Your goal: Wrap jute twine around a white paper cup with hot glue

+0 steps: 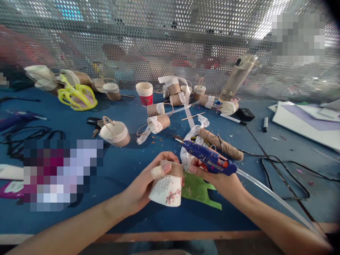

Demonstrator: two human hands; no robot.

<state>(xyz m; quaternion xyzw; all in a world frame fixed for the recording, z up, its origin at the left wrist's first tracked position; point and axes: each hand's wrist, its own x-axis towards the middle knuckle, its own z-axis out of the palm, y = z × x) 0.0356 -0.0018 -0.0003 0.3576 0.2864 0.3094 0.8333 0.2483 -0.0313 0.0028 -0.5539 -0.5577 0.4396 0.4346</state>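
Observation:
My left hand (156, 173) is closed round a white paper cup (170, 189) printed with pink blossoms, which sits tilted with its wide end toward me. Brown twine is wound round its narrow end, and a bandage wraps my thumb. Close on the right, my right hand (212, 177) is closed on a blue hot glue gun (207, 156), whose nozzle points left above the cup. A clear glue stick (265, 189) sticks out of its back. Thumb and fingers of that hand are near the cup's twine; whether they pinch a strand I cannot tell.
Green felt (199, 191) lies beneath my hands. Beyond are a twine roll (225, 145), white lace (190, 136) and several twine-wrapped cups, one with a handle (115, 132). A black cable (287, 170) loops at right. Another glue gun (20, 118) lies at left. Perforated metal (127, 46) stands behind.

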